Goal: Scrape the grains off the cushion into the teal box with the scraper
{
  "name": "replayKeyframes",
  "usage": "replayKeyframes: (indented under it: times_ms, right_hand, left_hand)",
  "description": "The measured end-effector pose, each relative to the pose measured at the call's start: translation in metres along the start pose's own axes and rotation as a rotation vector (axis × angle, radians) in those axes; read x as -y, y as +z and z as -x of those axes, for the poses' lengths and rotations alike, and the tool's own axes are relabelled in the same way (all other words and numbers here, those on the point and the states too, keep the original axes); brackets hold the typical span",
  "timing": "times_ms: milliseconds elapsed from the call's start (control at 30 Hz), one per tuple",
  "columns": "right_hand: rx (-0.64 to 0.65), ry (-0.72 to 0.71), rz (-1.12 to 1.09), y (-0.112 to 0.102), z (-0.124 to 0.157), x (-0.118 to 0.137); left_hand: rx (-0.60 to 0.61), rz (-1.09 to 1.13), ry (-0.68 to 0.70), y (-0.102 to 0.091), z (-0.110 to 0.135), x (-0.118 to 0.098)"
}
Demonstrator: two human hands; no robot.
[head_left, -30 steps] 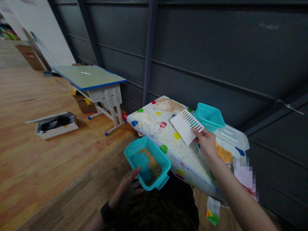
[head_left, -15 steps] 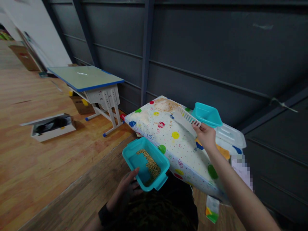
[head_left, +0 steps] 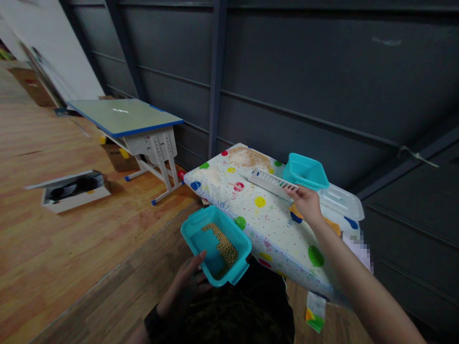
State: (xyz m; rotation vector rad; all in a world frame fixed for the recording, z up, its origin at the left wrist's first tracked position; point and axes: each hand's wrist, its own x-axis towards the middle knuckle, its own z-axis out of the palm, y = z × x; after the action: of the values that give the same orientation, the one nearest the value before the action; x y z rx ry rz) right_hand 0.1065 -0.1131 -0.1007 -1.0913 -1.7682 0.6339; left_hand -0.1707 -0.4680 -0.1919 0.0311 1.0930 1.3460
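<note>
My left hand (head_left: pixel 188 279) grips the near left rim of a teal plastic box (head_left: pixel 201 246), its thumb over the edge and the other fingers beneath. A layer of round yellowish beans, like soybeans, (head_left: pixel 225 248) lies along the box's right side. My right hand (head_left: pixel 304 203) is closed on one end of a long white slotted plastic piece (head_left: pixel 270 185), held over the patterned cloth on the table (head_left: pixel 272 220). Whether this piece is flat or a shallow tray, I cannot tell. Beyond its far end, a spread of tan grains and white powder (head_left: pixel 249 157) covers the cloth.
Another teal box (head_left: pixel 306 172) stands at the table's back edge, beside a clear lid (head_left: pixel 342 203). Against the dark panel wall (head_left: pixel 322 71) is a desk with blue edging (head_left: pixel 125 117). An open white carton (head_left: pixel 77 193) lies on the floor at left.
My right hand has tilted the white slotted piece, so its far end sits lower and its slots show more. The left hand and bean box stay nearly the same.
</note>
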Motion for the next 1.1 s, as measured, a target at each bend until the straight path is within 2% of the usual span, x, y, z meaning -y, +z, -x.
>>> replayKeyframes:
  times_ms: [133,300,500,733,1000,1100]
  right_hand:
    - [-0.002,-0.016,0.024,0.009,-0.009,-0.002]
    - [0.032,-0.010,0.031,0.008,-0.010,-0.006]
    - [0.005,-0.004,-0.028,0.000,-0.011,-0.005]
    - [0.086,0.020,-0.029,0.006,-0.012,-0.002]
    - [0.108,-0.011,0.020,-0.021,0.006,0.003]
    - [0.076,-0.021,0.033,-0.025,0.010,0.003]
  left_hand:
    - [-0.065,0.001,-0.028,-0.002,-0.009,0.002]
    - [-0.045,0.011,-0.057,-0.006,-0.015,0.006]
    - [-0.039,0.044,-0.036,-0.003,-0.008,0.001]
    - [-0.001,0.037,-0.001,0.001,0.001,-0.003]
    - [0.030,0.071,0.004,-0.002,0.002,-0.001]
    - [-0.014,0.054,-0.034,-0.002,-0.002,0.000]
